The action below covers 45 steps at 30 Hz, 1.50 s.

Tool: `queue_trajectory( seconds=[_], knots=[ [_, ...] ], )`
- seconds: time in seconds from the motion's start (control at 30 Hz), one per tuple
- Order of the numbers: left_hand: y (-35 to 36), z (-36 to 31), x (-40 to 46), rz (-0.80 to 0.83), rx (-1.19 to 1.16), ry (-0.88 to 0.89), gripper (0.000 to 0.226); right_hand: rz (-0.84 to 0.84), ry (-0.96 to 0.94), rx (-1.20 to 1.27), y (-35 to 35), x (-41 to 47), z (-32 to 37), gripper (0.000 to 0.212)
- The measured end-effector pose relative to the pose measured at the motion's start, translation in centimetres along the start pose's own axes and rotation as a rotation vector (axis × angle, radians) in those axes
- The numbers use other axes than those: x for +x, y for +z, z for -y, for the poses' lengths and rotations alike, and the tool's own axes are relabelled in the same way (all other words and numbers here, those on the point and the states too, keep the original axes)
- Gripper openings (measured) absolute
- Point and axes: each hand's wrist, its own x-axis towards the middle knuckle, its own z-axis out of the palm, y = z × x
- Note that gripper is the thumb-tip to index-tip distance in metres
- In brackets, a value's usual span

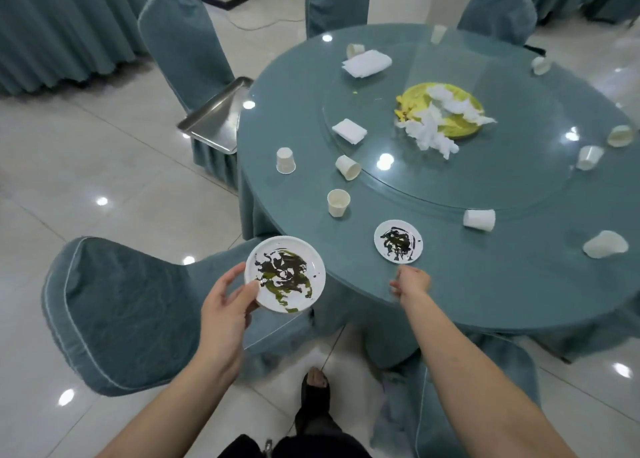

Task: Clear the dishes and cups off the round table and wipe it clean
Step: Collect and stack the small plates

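A: Gripping a smeared white plate (284, 274), the left hand (225, 305) had its thumb on the near rim and fingers curled beneath. Plate was held level, off the round table (485, 284), past its near-left edge, over the seat of a covered chair (117, 315). Smears: black and green.

B: Right hand (410, 281)?

A: Over the table's near edge, holding nothing. Fingers pointed away and were blurred; whether they were spread or curled, I could not tell. Just beyond the fingertips lay a second small plate (398, 241), black smears, flat on the table. Hand and plate looked apart.

B: Rest of the table, outward from that second plate.

A: Upright paper cup (338, 203) to its left and farther in. Beyond that, an upturned cup (285, 160) near the table's left edge and a tipped cup (347, 167) at the glass turntable's (485, 187) rim. Right of the second plate, a cup on its side (479, 220); farther right, a crushed one (605, 244). More cups lay along the right and far edges.

B: On the turntable?

A: Yellow plate (460, 125) heaped with crumpled white tissue (433, 135); a folded napkin (349, 131) to its left. A larger napkin stack (367, 63) sat on the table's far-left part.

B: Off the table?

A: Steel tray (216, 118) on a chair touching the table's left edge.
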Motion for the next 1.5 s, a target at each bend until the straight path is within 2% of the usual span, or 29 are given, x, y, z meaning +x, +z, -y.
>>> queue_trajectory(
  seconds=[0.03,0.17,0.37,0.57,0.77,0.93,1.1,1.3,1.5],
  knots=[
    [0.6,0.0,0.9,0.002,0.005,-0.002,0.036,-0.023,0.025,-0.003,0.3,1.4,0.1,0.004],
    [1.9,0.4,2.8,0.01,0.02,-0.034,0.037,-0.094,0.068,0.027,1.0,5.8,-0.2,0.026],
    [2.0,0.0,4.4,0.007,0.051,-0.052,0.036,-0.203,0.144,0.122,3.1,6.8,1.7,0.02],
    [0.2,-0.5,5.5,0.002,0.008,-0.06,0.036,-0.156,0.107,0.307,5.6,0.7,2.1,0.015],
    [-4.0,-1.7,6.5,0.068,-0.043,-0.06,0.037,-0.008,-0.056,0.507,8.9,-10.9,2.9,0.008],
    [-11.7,-4.5,7.7,0.144,-0.074,0.0,0.036,0.214,-0.23,0.42,15.0,-22.9,1.7,0.011],
    [-22.3,-7.1,7.7,0.143,-0.125,0.03,0.037,0.343,-0.43,0.113,21.5,-33.4,-2.5,0.016],
    [-34.2,-8.9,8.1,0.085,-0.18,0.084,0.035,0.493,-0.488,-0.035,30.0,-42.7,-6.7,0.017],
    [-42.3,-10.6,9.0,0.04,-0.203,0.099,0.031,0.591,-0.432,-0.045,37.4,-47.4,-8.3,0.013]
  ],
)
